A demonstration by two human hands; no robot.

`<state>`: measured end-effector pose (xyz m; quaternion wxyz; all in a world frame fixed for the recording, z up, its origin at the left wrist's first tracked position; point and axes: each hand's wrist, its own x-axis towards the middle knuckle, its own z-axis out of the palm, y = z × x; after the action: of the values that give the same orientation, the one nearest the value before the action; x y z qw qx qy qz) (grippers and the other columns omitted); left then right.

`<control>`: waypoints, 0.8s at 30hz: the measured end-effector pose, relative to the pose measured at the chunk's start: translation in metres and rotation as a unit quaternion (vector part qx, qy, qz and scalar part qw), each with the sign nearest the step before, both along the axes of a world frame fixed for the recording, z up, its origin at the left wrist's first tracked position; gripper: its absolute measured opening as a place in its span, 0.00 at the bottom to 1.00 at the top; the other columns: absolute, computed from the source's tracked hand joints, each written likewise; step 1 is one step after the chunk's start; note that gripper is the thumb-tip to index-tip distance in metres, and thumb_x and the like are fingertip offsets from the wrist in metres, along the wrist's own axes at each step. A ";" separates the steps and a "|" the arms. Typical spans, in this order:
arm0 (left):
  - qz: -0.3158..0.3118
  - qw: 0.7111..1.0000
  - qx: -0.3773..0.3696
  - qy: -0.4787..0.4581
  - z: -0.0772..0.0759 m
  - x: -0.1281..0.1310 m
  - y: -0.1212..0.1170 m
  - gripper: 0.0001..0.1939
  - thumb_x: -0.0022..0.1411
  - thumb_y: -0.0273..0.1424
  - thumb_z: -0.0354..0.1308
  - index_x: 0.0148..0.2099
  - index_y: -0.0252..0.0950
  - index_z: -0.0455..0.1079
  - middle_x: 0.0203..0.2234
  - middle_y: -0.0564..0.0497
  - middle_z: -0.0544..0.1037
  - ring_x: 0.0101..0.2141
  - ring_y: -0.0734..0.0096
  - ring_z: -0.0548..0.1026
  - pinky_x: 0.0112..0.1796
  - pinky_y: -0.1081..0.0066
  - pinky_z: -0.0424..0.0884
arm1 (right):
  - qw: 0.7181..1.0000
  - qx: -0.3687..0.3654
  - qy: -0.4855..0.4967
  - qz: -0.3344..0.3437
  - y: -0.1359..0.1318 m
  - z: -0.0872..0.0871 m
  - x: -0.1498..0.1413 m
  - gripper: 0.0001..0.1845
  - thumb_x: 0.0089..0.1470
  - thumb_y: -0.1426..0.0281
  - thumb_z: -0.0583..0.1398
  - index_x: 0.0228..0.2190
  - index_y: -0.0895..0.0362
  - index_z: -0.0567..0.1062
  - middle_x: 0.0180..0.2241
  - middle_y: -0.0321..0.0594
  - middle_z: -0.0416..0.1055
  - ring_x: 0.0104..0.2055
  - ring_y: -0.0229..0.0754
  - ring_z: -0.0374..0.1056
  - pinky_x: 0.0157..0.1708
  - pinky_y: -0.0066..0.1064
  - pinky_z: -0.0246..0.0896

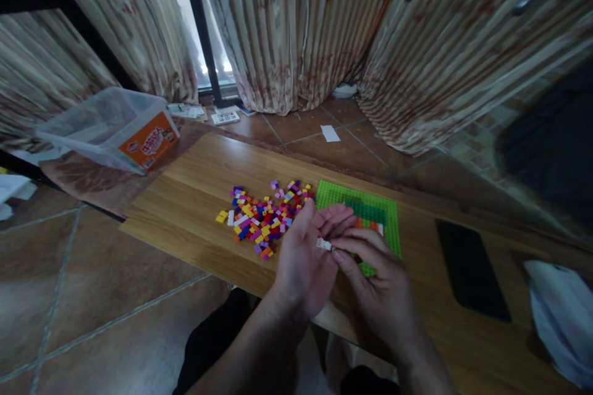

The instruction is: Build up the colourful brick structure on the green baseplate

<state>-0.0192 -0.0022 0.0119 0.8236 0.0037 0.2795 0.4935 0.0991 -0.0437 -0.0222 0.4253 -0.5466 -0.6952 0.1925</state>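
Note:
My left hand (311,259) is turned palm up in front of the green baseplate, its fingers stretched out. Over its palm are small white building bricks (323,244); whether these are one piece or several I cannot tell. Thumb and fingertips of my right hand (377,271) pinch the right end of the white bricks. Behind both hands lies the bright green studded baseplate (393,222), partly covered by them. It carries a dark green section (365,210) and rows of orange and white bricks (370,224). To the left, a loose pile of multicoloured bricks (264,219) spreads over the table.
The wooden table (185,197) runs from left to right. A dark flat slab (471,268) lies at right, beside a pale bag (563,315). A clear plastic bin (111,126) with an orange label stands at the far left. Curtains (278,31) hang behind.

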 end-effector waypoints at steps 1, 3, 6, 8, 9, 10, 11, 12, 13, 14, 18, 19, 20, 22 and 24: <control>0.005 1.000 -0.007 0.006 -0.001 0.000 0.001 0.19 0.62 0.43 0.55 0.37 0.30 0.75 0.40 0.39 0.78 0.47 0.59 0.75 0.50 0.66 0.70 | 1.000 -0.002 0.008 -0.014 -0.001 -0.001 0.001 0.06 0.60 0.66 0.59 0.37 0.50 0.77 0.39 0.39 0.73 0.43 0.43 0.70 0.43 0.36 0.67; 0.022 0.999 -0.027 0.035 -0.002 -0.001 0.002 0.17 0.62 0.41 0.56 0.36 0.30 0.74 0.37 0.40 0.78 0.41 0.63 0.77 0.45 0.67 0.72 | 0.997 -0.007 0.034 -0.064 -0.002 -0.003 0.007 0.05 0.59 0.65 0.60 0.36 0.51 0.77 0.37 0.39 0.75 0.41 0.42 0.72 0.40 0.35 0.68; 0.042 0.991 -0.061 0.110 -0.005 -0.002 0.005 0.11 0.60 0.34 0.57 0.33 0.30 0.73 0.30 0.46 0.77 0.30 0.74 0.74 0.34 0.74 0.70 | 0.980 -0.004 0.092 -0.179 -0.002 -0.011 0.021 0.07 0.55 0.63 0.63 0.34 0.52 0.77 0.33 0.37 0.76 0.35 0.42 0.72 0.35 0.33 0.68; 0.042 0.986 -0.064 0.149 -0.008 -0.002 0.006 0.07 0.57 0.30 0.59 0.33 0.31 0.73 0.27 0.49 0.76 0.24 0.80 0.69 0.27 0.77 0.65 | 0.967 0.004 0.114 -0.230 0.000 -0.016 0.032 0.08 0.52 0.62 0.65 0.32 0.53 0.78 0.32 0.37 0.77 0.34 0.42 0.73 0.34 0.34 0.68; 0.040 0.985 -0.060 0.160 -0.009 -0.002 0.006 0.05 0.55 0.29 0.60 0.33 0.31 0.73 0.27 0.51 0.75 0.22 0.81 0.67 0.25 0.78 0.63 | 0.964 0.004 0.116 -0.239 0.001 -0.018 0.036 0.08 0.52 0.62 0.65 0.31 0.54 0.79 0.33 0.38 0.77 0.34 0.43 0.73 0.35 0.35 0.69; 0.041 0.984 -0.056 0.166 -0.010 -0.002 0.006 0.05 0.54 0.28 0.61 0.34 0.31 0.73 0.27 0.51 0.75 0.22 0.82 0.66 0.23 0.79 0.61 | 0.964 0.003 0.113 -0.241 0.002 -0.020 0.039 0.08 0.52 0.62 0.65 0.31 0.54 0.80 0.33 0.39 0.77 0.36 0.44 0.73 0.36 0.36 0.69; 0.044 0.983 -0.056 0.171 -0.010 -0.002 0.005 0.06 0.53 0.28 0.62 0.34 0.31 0.73 0.27 0.52 0.74 0.21 0.83 0.65 0.23 0.79 0.60 | 0.965 0.000 0.106 -0.239 0.002 -0.022 0.041 0.08 0.52 0.62 0.64 0.31 0.54 0.80 0.34 0.39 0.77 0.37 0.44 0.73 0.37 0.37 0.69; 0.050 0.982 -0.059 0.174 -0.011 -0.002 0.005 0.06 0.52 0.28 0.62 0.34 0.31 0.72 0.27 0.52 0.74 0.21 0.84 0.64 0.22 0.79 0.60 | 0.967 -0.004 0.098 -0.235 0.003 -0.023 0.043 0.08 0.53 0.62 0.64 0.32 0.53 0.80 0.35 0.40 0.77 0.38 0.44 0.74 0.39 0.38 0.70; 0.058 0.981 -0.063 0.177 -0.012 -0.001 0.005 0.06 0.52 0.28 0.62 0.34 0.31 0.72 0.27 0.53 0.73 0.21 0.84 0.63 0.22 0.80 0.59 | 0.969 -0.008 0.089 -0.229 0.004 -0.024 0.043 0.08 0.54 0.63 0.63 0.33 0.53 0.81 0.36 0.40 0.78 0.39 0.44 0.74 0.40 0.38 0.70; 0.067 0.979 -0.068 0.179 -0.013 -0.001 0.005 0.06 0.53 0.27 0.61 0.35 0.32 0.72 0.26 0.54 0.73 0.20 0.84 0.63 0.22 0.80 0.59 | 0.972 -0.008 0.080 -0.223 0.004 -0.025 0.042 0.09 0.55 0.63 0.62 0.34 0.53 0.81 0.37 0.40 0.78 0.40 0.44 0.74 0.41 0.39 0.69; 0.098 0.977 -0.076 0.173 -0.016 -0.001 0.006 0.03 0.56 0.26 0.58 0.35 0.32 0.70 0.26 0.55 0.71 0.20 0.84 0.62 0.22 0.80 0.59 | 0.981 -0.001 0.027 -0.191 0.006 -0.025 0.036 0.09 0.58 0.65 0.59 0.35 0.52 0.80 0.39 0.40 0.77 0.42 0.43 0.74 0.44 0.38 0.68; 0.101 0.977 -0.078 0.169 -0.016 -0.001 0.006 0.03 0.57 0.26 0.58 0.35 0.32 0.70 0.25 0.55 0.70 0.21 0.84 0.63 0.23 0.79 0.59 | 0.982 -0.002 0.013 -0.189 0.007 -0.025 0.034 0.09 0.59 0.64 0.59 0.35 0.52 0.80 0.39 0.39 0.78 0.42 0.43 0.74 0.44 0.38 0.68; 0.102 0.978 -0.078 0.166 -0.016 -0.001 0.006 0.02 0.57 0.26 0.57 0.35 0.32 0.70 0.25 0.55 0.71 0.21 0.83 0.63 0.23 0.79 0.60 | 0.982 -0.003 -0.001 -0.190 0.008 -0.025 0.033 0.10 0.59 0.64 0.59 0.34 0.52 0.80 0.38 0.39 0.78 0.41 0.43 0.74 0.43 0.37 0.69; 0.103 0.978 -0.081 0.163 -0.015 0.000 0.006 0.02 0.58 0.26 0.58 0.34 0.32 0.70 0.25 0.54 0.71 0.22 0.82 0.65 0.24 0.78 0.61 | 0.980 -0.002 -0.025 -0.196 0.010 -0.025 0.030 0.09 0.59 0.64 0.58 0.34 0.52 0.79 0.36 0.39 0.78 0.39 0.43 0.74 0.41 0.36 0.69; 0.100 0.978 -0.084 0.164 -0.014 0.000 0.006 0.01 0.58 0.25 0.58 0.33 0.32 0.70 0.26 0.53 0.72 0.23 0.81 0.66 0.25 0.78 0.63 | 0.978 0.006 -0.045 -0.202 0.012 -0.027 0.027 0.09 0.59 0.64 0.59 0.32 0.52 0.79 0.35 0.39 0.78 0.37 0.42 0.74 0.39 0.35 0.68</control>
<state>-0.0191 0.0033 -0.0025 0.7104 -0.0131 0.4499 0.5411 0.1264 -0.0317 -0.0490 0.4267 -0.6817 -0.5897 0.0737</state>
